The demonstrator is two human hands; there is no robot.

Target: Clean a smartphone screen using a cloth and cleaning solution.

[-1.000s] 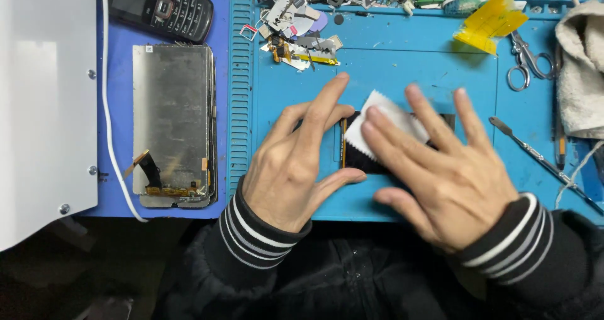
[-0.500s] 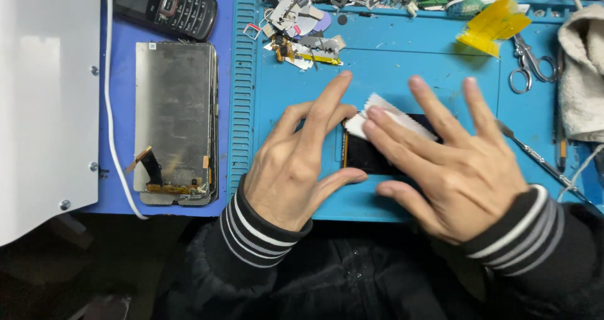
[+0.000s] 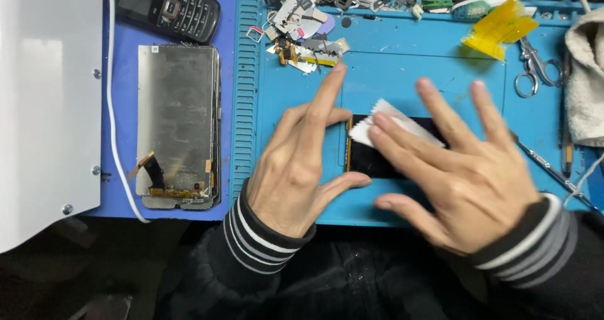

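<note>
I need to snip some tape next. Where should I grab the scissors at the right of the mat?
Probably by the two finger loops of the scissors: they lie flat with loops toward you and blades pointing away. Come from the near side with the right hand.

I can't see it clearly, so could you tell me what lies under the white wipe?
The white wipe lies on a black phone screen on the blue mat. The right hand presses on it, hiding the screen's right part.

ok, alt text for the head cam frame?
Right hand presses a small white wipe onto a black screen panel on a blue work mat, left hand bracing the panel's edge. A bare metal-backed display lies left; scissors lie upper right.
</note>
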